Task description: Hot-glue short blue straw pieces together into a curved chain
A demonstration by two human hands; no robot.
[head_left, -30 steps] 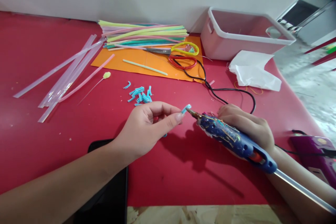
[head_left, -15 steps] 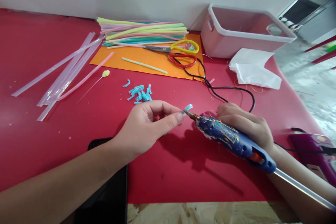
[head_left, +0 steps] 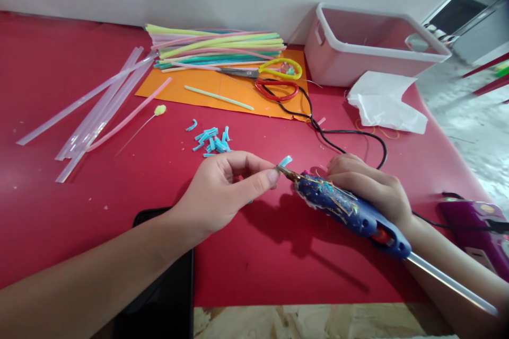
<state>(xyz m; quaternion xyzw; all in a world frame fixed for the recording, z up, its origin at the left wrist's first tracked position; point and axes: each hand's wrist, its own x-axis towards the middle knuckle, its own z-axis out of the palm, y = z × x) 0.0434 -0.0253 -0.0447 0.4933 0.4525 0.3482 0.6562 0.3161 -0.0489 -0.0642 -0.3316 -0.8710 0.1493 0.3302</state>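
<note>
In my right hand (head_left: pixel 369 188) is a blue hot glue gun (head_left: pixel 342 209), smeared with dried glue, with a clear glue stick (head_left: pixel 453 283) jutting from its back. Its metal nozzle meets the fingertips of my left hand (head_left: pixel 226 190). Thumb and forefinger there pinch a short light-blue pipe cleaner piece (head_left: pixel 285 161), whose end sticks out past the nozzle. Beyond my left hand lies a small heap of cut blue pipe cleaner pieces (head_left: pixel 214 142). A wire with a yellow fuzzy tip (head_left: pixel 160 110) rests farther left.
Colourful pipe cleaners (head_left: pixel 218 45) lie on an orange sheet (head_left: pixel 222 96) with scissors (head_left: pixel 274 79). Clear glue sticks (head_left: pixel 99 111) are at left. A pink bin (head_left: pixel 342 58), white paper (head_left: pixel 385 103) and black cord (head_left: pixel 350 133) are at right. A dark phone-like slab (head_left: pixel 167 286) lies under my left forearm.
The glue gun has shifted slightly left, its nozzle now further in against my left fingertips. My left hand stays in nearly the same place, still pinching the blue piece.
</note>
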